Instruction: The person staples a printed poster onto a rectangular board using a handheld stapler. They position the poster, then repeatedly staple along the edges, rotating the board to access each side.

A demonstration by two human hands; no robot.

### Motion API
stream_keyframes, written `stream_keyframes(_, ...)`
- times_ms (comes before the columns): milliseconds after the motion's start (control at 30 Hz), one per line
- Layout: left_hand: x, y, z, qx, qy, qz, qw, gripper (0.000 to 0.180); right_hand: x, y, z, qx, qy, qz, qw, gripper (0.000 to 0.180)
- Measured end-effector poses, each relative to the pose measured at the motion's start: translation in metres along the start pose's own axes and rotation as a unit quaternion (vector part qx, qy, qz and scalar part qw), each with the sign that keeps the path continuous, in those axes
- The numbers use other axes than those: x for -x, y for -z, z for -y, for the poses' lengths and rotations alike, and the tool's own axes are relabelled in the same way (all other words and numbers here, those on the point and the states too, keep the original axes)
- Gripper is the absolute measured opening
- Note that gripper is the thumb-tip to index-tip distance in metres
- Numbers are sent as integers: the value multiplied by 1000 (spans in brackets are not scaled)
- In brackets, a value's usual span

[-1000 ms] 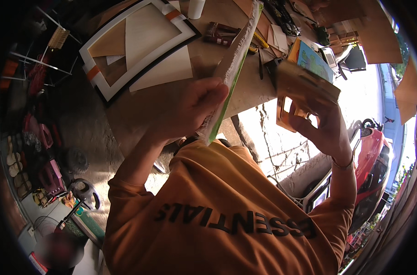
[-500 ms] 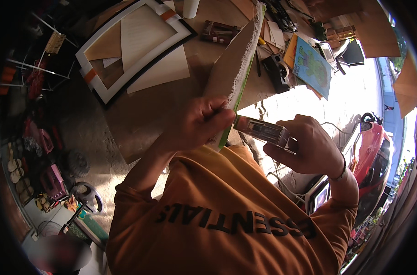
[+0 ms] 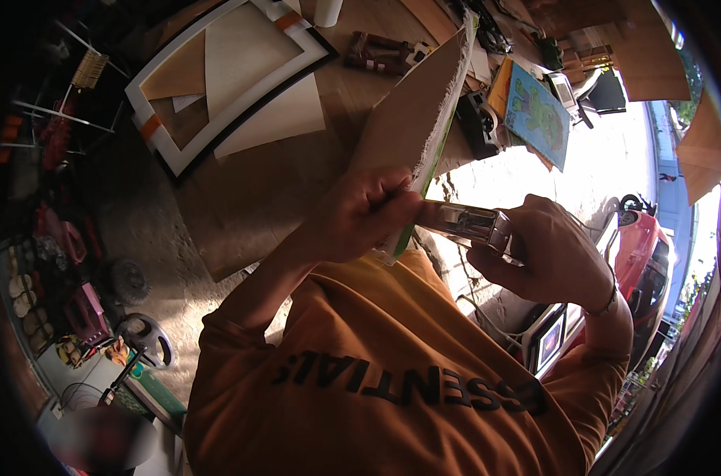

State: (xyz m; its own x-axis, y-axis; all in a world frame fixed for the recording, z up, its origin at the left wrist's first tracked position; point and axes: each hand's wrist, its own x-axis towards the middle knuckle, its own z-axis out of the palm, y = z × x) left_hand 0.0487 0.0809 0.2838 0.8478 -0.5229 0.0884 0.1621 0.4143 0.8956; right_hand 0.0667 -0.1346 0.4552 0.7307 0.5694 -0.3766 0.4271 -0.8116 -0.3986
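A board with frayed pale canvas along one edge and a green strip on its side, seemingly a stretched canvas [image 3: 404,119], stands tilted on edge over the table. My left hand [image 3: 370,213] is closed around its near end, thumb toward the edge. In my right hand [image 3: 557,250] is a shiny metal staple gun [image 3: 473,224], with my fingers wrapped around its rear. Its nose meets the green side of the canvas, right beside my left thumb. My left hand hides the exact contact spot.
On the brown table [image 3: 241,202] lie a white-and-black frame [image 3: 158,147], dark red pliers-like tools [image 3: 376,54] and a black tape dispenser [image 3: 478,127]. Beyond is a blue picture [image 3: 537,111]. Framed pieces [image 3: 549,349] lean low at right, near a pink vehicle [image 3: 640,246].
Both hands, the canvas and the staple gun have shifted slightly to the right together. The staple gun's nose stays at the canvas edge, and both grips look the same.
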Motion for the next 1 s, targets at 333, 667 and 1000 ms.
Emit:
stream_keyframes(333, 14, 22, -13, -102, 11, -174, 979, 27, 0, -9, -37, -276, 58, -189, 941, 33)
stream_keyframes(667, -50, 77, -92, -311, 106, -53, 943, 72, 11, -99, -124, -421, -113, -206, 876, 36)
stream_keyframes(1000, -116, 41, -85, -419, 158, -61, 892, 29, 17, -99, -180, -365, -109, -92, 920, 32)
